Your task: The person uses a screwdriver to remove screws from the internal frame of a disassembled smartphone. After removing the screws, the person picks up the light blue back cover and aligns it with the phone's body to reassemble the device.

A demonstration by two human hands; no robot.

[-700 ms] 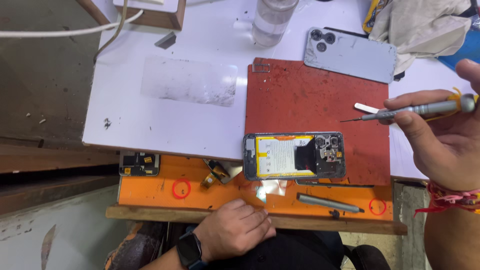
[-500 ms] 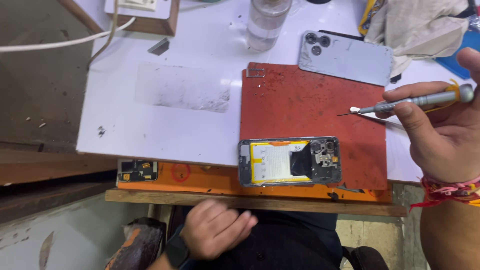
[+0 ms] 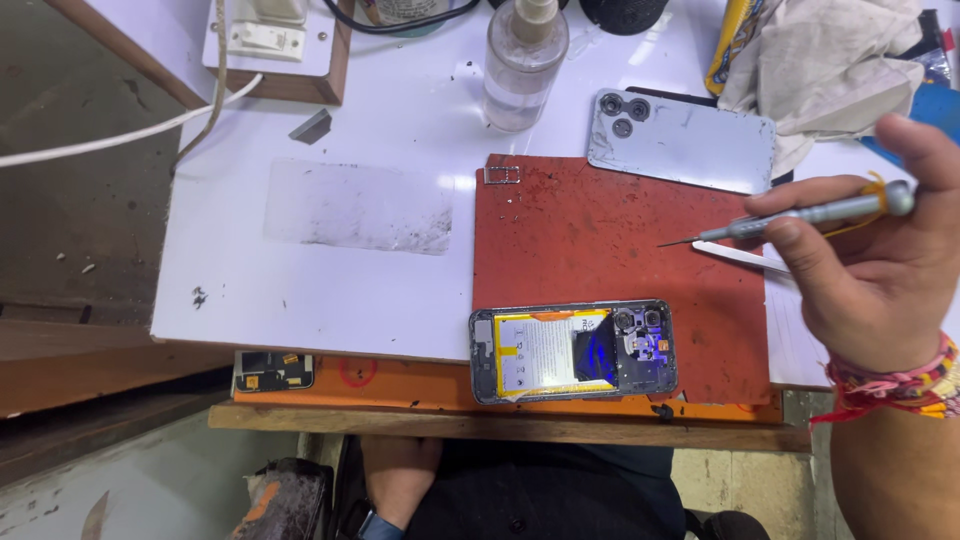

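The left hand [image 3: 400, 480] has dropped off the orange tray below the bench edge, fingers hidden. The right hand [image 3: 880, 280] pinches a precision screwdriver [image 3: 800, 215]; the opened phone [image 3: 573, 350] now lies unheld, well below-left of its tip.

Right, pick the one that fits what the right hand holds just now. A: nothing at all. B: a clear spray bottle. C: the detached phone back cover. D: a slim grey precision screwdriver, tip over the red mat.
D: the right hand grips a slim grey screwdriver, its tip above the red mat; the spray bottle and the back cover lie untouched on the white table.
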